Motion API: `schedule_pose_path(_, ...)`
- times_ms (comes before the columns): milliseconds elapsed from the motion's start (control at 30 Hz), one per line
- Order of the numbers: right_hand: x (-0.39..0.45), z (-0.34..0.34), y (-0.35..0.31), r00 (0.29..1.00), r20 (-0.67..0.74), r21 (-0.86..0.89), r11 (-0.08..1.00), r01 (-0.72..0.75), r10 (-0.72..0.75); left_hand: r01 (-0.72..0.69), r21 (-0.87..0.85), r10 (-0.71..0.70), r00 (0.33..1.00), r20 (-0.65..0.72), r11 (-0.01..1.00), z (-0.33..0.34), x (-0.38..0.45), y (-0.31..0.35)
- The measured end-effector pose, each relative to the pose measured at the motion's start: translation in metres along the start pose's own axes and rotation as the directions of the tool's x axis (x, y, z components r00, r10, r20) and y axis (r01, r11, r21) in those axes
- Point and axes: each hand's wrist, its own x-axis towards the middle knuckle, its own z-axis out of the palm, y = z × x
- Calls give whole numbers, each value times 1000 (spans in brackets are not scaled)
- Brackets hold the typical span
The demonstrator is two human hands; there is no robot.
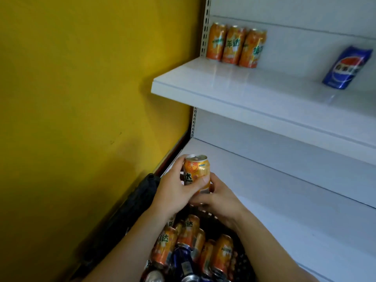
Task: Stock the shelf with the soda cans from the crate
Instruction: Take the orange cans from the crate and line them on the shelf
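I hold an orange soda can [197, 167] upright above the black crate [142, 192]. My left hand [175, 190] grips its side with the thumb across the front. My right hand [219, 198] grips the can's lower part from the right. Several orange cans [189, 231] and blue cans [183, 259] lie piled in the crate below my wrists. On the upper white shelf [234, 92] three orange cans [236, 45] stand in a row at the back left, and a blue cola can [345, 68] stands further right.
A yellow wall [81, 98] runs along the left, close to the crate. The lower white shelf [284, 190] stretches to the right of my hands. A perforated shelf upright [205, 27] stands at the left end of the shelving.
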Motion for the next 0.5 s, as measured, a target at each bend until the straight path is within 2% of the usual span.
schedule_pose_path(133, -23, -37, -74, 991, -34, -175, 977, 119, -127, -217, 18, 218, 975, -50, 976, 5, 23, 74)
schedule_pose_path(233, -42, -58, -123, 965, -96, -345, 917, 199, -246, -316, 73, 321, 945, -67, 946, 7, 41, 123)
schedule_pose_path(300, -55, -71, -150, 935, -126, -449, 860, 243, -330, -355, 109, 364, 929, -73, 928, 9, 54, 152)
schedule_pose_path(433, -68, -95, -191, 846, -209, -539, 779, 320, -491, -410, 121, 417, 908, -38, 904, 17, 79, 196)
schedule_pose_path(500, -64, -107, -203, 791, -293, -567, 763, 309, -538, -384, 38, 384, 923, -10, 923, 23, 95, 210)
